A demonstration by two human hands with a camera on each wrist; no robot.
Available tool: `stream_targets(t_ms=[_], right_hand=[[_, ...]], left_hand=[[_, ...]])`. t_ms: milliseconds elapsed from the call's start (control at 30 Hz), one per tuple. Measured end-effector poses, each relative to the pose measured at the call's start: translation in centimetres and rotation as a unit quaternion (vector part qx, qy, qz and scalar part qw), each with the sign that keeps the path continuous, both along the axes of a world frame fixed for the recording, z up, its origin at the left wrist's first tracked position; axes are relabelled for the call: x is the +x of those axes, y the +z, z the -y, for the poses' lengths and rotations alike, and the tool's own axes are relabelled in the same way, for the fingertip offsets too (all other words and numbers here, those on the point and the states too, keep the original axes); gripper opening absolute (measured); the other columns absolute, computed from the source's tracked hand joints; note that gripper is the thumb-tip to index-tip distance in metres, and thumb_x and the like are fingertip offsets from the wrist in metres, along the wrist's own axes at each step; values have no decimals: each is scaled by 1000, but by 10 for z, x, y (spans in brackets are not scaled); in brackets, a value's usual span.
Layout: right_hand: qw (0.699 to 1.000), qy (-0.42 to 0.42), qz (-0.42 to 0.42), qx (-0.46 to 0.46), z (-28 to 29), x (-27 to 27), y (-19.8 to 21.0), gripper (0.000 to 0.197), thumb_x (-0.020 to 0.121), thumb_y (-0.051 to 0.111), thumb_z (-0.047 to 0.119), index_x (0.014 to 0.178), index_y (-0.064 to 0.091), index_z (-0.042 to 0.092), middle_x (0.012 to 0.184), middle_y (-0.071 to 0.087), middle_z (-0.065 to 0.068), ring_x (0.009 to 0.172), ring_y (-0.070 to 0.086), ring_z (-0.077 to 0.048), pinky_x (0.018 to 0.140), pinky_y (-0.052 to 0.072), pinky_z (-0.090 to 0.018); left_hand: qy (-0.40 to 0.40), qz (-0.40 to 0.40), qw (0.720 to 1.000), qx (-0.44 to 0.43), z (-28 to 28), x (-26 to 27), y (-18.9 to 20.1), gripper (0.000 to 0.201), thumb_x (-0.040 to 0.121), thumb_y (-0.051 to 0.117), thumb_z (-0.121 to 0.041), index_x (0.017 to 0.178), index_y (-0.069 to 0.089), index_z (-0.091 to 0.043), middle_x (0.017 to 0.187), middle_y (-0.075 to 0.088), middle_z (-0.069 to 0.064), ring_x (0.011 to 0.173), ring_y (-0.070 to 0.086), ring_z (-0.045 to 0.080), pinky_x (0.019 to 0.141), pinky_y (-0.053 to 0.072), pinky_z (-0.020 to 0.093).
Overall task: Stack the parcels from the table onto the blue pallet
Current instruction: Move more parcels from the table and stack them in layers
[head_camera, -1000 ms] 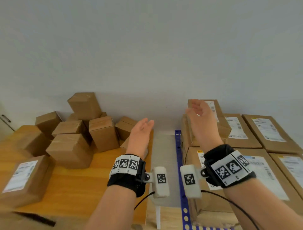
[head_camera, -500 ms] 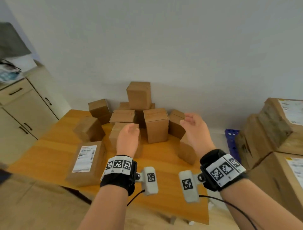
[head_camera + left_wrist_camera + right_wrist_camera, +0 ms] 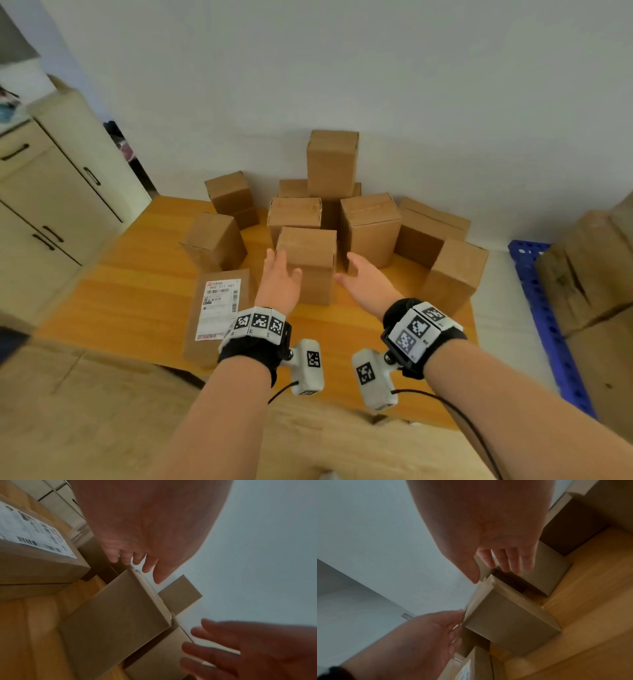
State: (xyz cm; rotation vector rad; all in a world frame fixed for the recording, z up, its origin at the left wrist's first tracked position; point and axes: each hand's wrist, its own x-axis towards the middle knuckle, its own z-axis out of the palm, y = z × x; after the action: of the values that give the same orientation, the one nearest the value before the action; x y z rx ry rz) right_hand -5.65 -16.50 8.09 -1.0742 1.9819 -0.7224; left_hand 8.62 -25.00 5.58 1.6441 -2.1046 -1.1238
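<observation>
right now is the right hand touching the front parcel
Apart: the head view shows bare table between the right hand and the front parcel.

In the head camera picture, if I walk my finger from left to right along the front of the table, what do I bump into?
Flat brown parcel with a white printed label → left hand → upright plain cardboard box between the hands → right hand → plain cardboard box at the table's right edge → blue perforated pallet.
</observation>
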Motion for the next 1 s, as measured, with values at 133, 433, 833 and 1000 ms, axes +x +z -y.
stream_targets(t_ms=[133, 433, 833, 1000], right_hand=[[999, 29, -17, 15, 9, 12, -3, 58, 103, 48, 26, 153, 24, 12, 157, 32, -5, 142, 33, -22, 109, 27, -26], [997, -58, 46, 1, 8, 17, -29, 63, 99, 54, 34, 152, 27, 14, 147, 46, -5, 133, 45, -23, 102, 37, -30], [987, -144, 65, 39, -39, 20, -66, 78, 90, 19, 76, 102, 66, 14, 101, 68, -10, 95, 62, -26, 96, 48, -48], [984, -113, 74, 118, -56, 29, -82, 88, 89, 14, 78, 111, 62, 7, 111, 66, -18, 101, 63, -30, 99, 46, -49]], left_hand=[[-13, 8, 1000, -10, -1, 4, -9, 55, 104, 39, -28, 154, 21, -18, 163, -1, -2, 148, 14, 18, 116, 20, 34], [59, -92, 990, -86, -23, 20, -20, 37, 103, 38, -21, 138, 50, -17, 142, 44, 1, 120, 44, 10, 95, 28, 19], [153, -118, 981, 21, -62, 37, -55, 69, 89, 18, -74, 109, 62, -24, 105, 63, 3, 100, 57, 24, 93, 46, 46], [145, -37, 983, 104, -77, 43, -68, 56, 91, 35, -67, 112, 53, -19, 100, 62, 1, 88, 61, 19, 78, 50, 36]])
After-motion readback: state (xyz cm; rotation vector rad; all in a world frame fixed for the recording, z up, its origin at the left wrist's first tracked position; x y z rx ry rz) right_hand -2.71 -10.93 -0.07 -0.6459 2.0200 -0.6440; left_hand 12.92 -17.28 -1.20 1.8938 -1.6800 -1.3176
